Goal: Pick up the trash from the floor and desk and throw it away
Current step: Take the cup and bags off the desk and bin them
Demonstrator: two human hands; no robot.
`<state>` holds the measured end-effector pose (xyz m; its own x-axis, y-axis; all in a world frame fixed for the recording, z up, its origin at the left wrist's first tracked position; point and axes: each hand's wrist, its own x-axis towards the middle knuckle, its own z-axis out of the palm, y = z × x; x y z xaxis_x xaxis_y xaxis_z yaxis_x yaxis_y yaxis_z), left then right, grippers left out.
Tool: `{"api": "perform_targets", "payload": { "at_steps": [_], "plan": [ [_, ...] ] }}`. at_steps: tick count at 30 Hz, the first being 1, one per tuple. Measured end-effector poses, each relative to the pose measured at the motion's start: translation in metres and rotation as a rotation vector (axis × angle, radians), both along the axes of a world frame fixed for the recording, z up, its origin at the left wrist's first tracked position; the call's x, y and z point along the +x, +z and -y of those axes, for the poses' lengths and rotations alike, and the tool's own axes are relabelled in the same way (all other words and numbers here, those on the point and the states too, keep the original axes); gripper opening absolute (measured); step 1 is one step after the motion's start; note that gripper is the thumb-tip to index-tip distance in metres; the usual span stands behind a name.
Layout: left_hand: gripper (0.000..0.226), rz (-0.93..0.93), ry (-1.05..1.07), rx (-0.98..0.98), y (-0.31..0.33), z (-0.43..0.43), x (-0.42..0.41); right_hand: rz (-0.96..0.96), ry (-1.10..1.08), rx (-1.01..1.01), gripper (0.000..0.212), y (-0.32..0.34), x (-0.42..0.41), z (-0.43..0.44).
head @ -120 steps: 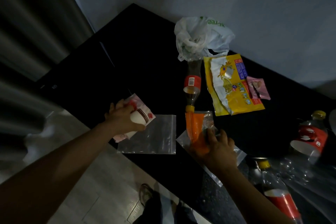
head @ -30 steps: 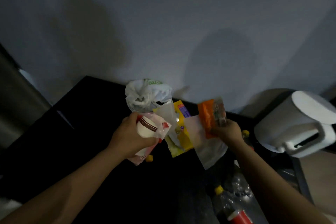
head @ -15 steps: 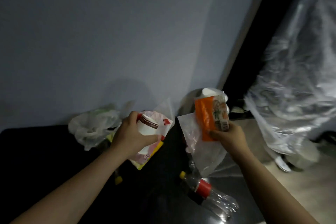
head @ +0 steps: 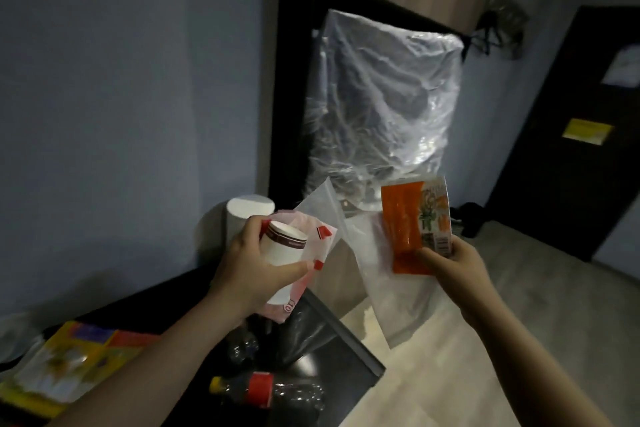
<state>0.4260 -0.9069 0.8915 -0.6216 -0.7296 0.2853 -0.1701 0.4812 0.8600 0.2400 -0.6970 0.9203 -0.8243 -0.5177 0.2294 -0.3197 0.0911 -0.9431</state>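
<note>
Holding trash in both hands above the table [head: 346,371] corner, I have my left hand [head: 256,270] with its grip wrapped round a white paper cup [head: 282,246] and pink wrapper [head: 320,239], while my right hand [head: 450,263] pinches an orange packet [head: 403,225] and clear bag [head: 381,295] near their lower edge. Everything looks light, thin and crushable, the films probably slippery, so I'd squeeze the cup's wall gently. Both forearms reach forward, hands raised and apart.

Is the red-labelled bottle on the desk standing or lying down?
Lying down: the bottle rests on its side on the desk, yellow cap pointing left.
</note>
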Motion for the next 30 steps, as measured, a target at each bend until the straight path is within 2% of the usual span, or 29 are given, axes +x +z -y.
{"api": "perform_targets", "payload": {
  "at_steps": [3,8,12,19,30],
  "plan": [
    [0.067,-0.062,-0.065,0.001,0.015,-0.032,-0.041,-0.008,-0.037,-0.027,0.021,0.007,-0.024,-0.043],
    [0.081,-0.097,-0.134,-0.029,0.033,-0.093,-0.113,-0.047,-0.113,-0.085,0.023,0.018,-0.072,-0.116],
    [0.077,-0.112,-0.185,-0.019,0.036,-0.14,-0.177,-0.08,-0.195,-0.109,0.024,0.021,-0.117,-0.179],
    [0.065,-0.223,-0.33,0.105,0.041,-0.229,-0.287,-0.101,-0.364,-0.135,0.021,0.026,-0.193,-0.277],
    [0.076,-0.239,-0.461,0.114,0.017,-0.281,-0.457,-0.146,-0.578,-0.141,0.021,0.016,-0.301,-0.343]
  ]
}}
